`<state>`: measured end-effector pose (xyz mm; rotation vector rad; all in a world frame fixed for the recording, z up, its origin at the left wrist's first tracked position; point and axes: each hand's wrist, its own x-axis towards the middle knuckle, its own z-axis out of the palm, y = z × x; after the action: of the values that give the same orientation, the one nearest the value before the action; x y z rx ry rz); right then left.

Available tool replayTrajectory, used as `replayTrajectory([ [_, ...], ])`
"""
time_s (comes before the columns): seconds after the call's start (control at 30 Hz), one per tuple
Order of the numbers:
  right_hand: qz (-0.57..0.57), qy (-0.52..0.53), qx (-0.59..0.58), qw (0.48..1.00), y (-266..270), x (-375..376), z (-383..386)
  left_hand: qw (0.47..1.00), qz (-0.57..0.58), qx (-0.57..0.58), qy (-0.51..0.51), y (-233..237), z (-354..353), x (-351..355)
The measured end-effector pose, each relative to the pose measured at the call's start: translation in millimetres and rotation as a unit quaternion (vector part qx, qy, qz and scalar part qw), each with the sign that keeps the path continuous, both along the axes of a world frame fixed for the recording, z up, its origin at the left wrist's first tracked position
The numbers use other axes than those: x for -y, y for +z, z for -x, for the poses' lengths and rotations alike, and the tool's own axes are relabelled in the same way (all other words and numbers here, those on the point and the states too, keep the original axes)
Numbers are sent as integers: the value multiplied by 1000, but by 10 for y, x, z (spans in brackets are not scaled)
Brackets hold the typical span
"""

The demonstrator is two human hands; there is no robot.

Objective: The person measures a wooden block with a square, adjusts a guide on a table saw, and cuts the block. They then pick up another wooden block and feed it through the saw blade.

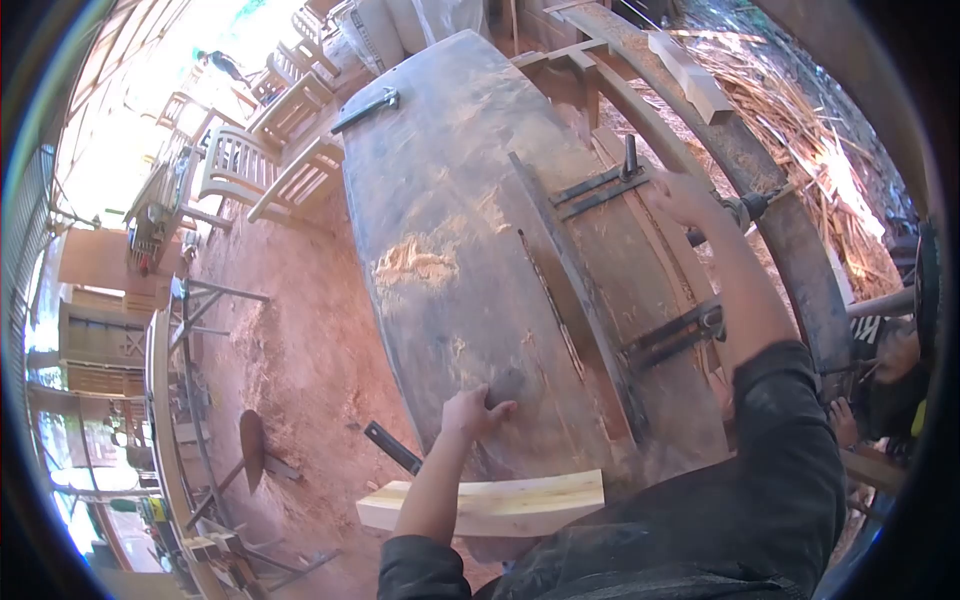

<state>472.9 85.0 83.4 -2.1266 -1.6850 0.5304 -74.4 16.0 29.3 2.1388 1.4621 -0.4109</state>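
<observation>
My left hand (475, 413) rests on the sawdust-strewn metal machine table (415, 330), thumb held apart from the fingers. A dark patch lies just beyond it. Below, a pale wooden block (520, 503) lies across the near end, close to my left forearm. My right hand (687, 200) is curled at the far right, beside the black clamp bracket (600, 190) with its upright handle (630, 155); whatever its fingers grip is hidden. A long metal fence (575, 300) runs along the table next to a narrow slot (550, 300). A second black bracket (675, 333) sits nearer my body.
A black metal bar (365, 110) lies on the table's far end. Wooden chairs (240, 170) stand at upper left. Wood offcuts (800, 140) pile up at right, behind a curved beam (740, 150). Another person's hand (843, 422) shows at lower right. Sawdust covers the floor (290, 330).
</observation>
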Motion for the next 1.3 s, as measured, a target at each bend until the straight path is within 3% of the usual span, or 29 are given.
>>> replayTrajectory([
  [0.03,34,55,45,997,-30,266,-136,1000,-7,10,-3,-71,35,-29],
  [0.13,177,59,2,983,-6,1109,-228,1000,10,10,5,36,-18,41],
  [0.23,165,-84,-320,929,-418,1674,-264,1000,4,22,-11,26,3,27],
  [0.27,29,-185,-459,868,-352,1831,-13,1000,7,18,-7,-1,-10,20],
  [0.4,-222,-338,-563,721,-594,2023,541,1000,27,-4,2,-1,-32,18],
  [0.53,-349,-429,-482,679,-714,1864,679,998,-51,14,-36,-65,14,91],
  [0.67,-418,-630,-177,630,-1257,1514,574,1000,25,10,6,-96,-20,28],
  [0.73,-398,-629,-169,645,-929,1597,706,996,73,29,36,-96,-12,68],
  [0.8,-280,-648,-204,678,-631,1702,795,998,60,15,-12,-219,19,10],
  [0.9,-252,-678,52,688,-233,1822,1098,997,-7,29,-70,-231,118,-15],
  [0.97,-329,-593,67,732,76,2129,1454,992,-52,41,-103,-76,94,69],
  [1.03,-312,-453,-147,822,93,2462,1879,986,-89,35,-133,513,31,239],
  [1.1,-94,-249,-222,938,681,3051,2387,986,-93,67,-122,1150,-71,399],
  [1.17,-100,-176,-244,948,750,3241,2866,973,-126,154,-120,1746,-139,609],
  [1.2,-150,-101,-275,944,804,3279,3069,955,-73,270,-98,2069,-158,760],
  [1.23,-198,-26,-301,933,878,3297,3248,954,-31,297,-37,2725,-305,1183],
  [1.3,-294,37,-246,923,1302,3445,3672,863,-26,493,-109,2995,-180,1318],
])
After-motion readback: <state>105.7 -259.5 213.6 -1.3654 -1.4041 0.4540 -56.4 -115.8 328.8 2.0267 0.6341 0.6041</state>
